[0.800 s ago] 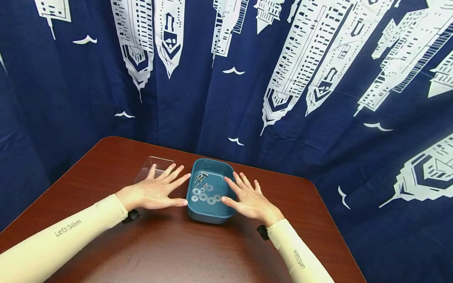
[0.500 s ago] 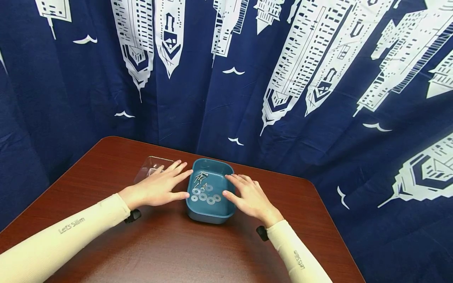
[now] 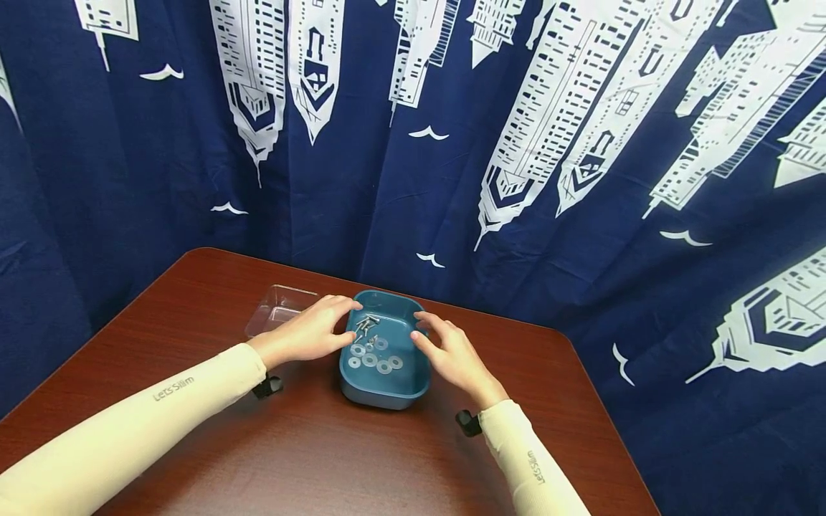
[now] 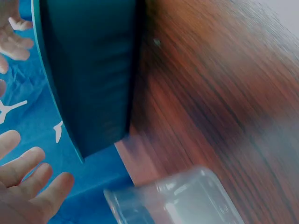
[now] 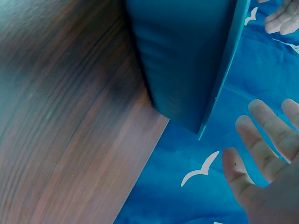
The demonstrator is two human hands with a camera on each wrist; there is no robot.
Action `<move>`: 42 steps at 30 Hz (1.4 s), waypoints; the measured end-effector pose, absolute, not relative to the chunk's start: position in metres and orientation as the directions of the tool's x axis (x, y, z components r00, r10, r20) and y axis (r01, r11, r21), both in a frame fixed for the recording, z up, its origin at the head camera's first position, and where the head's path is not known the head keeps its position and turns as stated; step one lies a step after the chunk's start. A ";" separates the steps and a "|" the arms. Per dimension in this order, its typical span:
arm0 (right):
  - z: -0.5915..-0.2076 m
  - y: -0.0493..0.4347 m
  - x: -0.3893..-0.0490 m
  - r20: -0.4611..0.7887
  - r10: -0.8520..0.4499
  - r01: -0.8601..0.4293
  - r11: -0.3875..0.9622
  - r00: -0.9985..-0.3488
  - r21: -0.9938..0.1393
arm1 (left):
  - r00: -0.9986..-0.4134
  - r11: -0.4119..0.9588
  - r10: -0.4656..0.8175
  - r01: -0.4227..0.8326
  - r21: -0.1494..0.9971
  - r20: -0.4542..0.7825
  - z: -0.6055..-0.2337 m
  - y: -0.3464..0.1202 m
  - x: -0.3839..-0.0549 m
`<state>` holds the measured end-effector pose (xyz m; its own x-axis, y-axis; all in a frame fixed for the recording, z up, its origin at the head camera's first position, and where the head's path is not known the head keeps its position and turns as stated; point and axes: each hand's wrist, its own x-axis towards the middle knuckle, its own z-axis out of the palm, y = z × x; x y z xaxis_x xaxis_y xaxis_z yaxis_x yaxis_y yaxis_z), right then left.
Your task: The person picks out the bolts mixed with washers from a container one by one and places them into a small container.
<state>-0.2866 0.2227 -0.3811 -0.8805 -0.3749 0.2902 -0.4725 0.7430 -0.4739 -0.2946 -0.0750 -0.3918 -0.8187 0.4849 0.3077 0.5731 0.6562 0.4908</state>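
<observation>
A blue plastic bin (image 3: 383, 399) stands on the table. Inside it lie several flat, pale washers (image 3: 369, 360) and a small heap of slender metal pieces, perhaps screws (image 3: 365, 325). My left hand (image 3: 310, 333) hovers over the bin's left rim, thumb and fingers slightly bent, holding nothing. Over the right rim is my right hand (image 3: 457, 362), also bare of any object, its fingers loosely bent. In both wrist views the fingers show a gap from the bin's outer wall (image 4: 88, 79).
A clear plastic tray (image 3: 261, 319) sits left of the bin, partly covered by my left hand. The brown wooden table (image 3: 310, 444) ends just behind the bin. A navy curtain (image 3: 335, 208) with white city drawings hangs beyond.
Both hands had their fingers widely spread; now the fingers are closer together and bent. My left hand has shifted right over the bin's rim, uncovering more of the clear tray.
</observation>
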 end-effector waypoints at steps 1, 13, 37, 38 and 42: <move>-0.381 0.222 -0.287 0.294 -0.378 -0.478 0.728 -0.878 -0.491 | -0.816 0.650 0.492 0.576 0.495 0.303 -0.392 -0.073 -0.295; -0.378 0.218 -0.289 0.319 -0.382 -0.498 0.680 -0.867 -0.539 | -0.852 0.650 0.439 0.520 0.554 0.284 -0.403 -0.055 -0.312; -0.368 0.207 -0.298 0.346 -0.348 -0.491 0.604 -0.871 -0.628 | -0.827 0.673 0.464 0.561 0.482 0.316 -0.425 -0.055 -0.323; -0.368 0.206 -0.299 0.343 -0.342 -0.484 0.609 -0.875 -0.628 | -0.830 0.674 0.461 0.558 0.485 0.315 -0.426 -0.054 -0.323; -0.366 0.200 -0.303 0.343 -0.318 -0.468 0.615 -0.884 -0.635 | -0.841 0.682 0.450 0.541 0.491 0.302 -0.426 -0.053 -0.322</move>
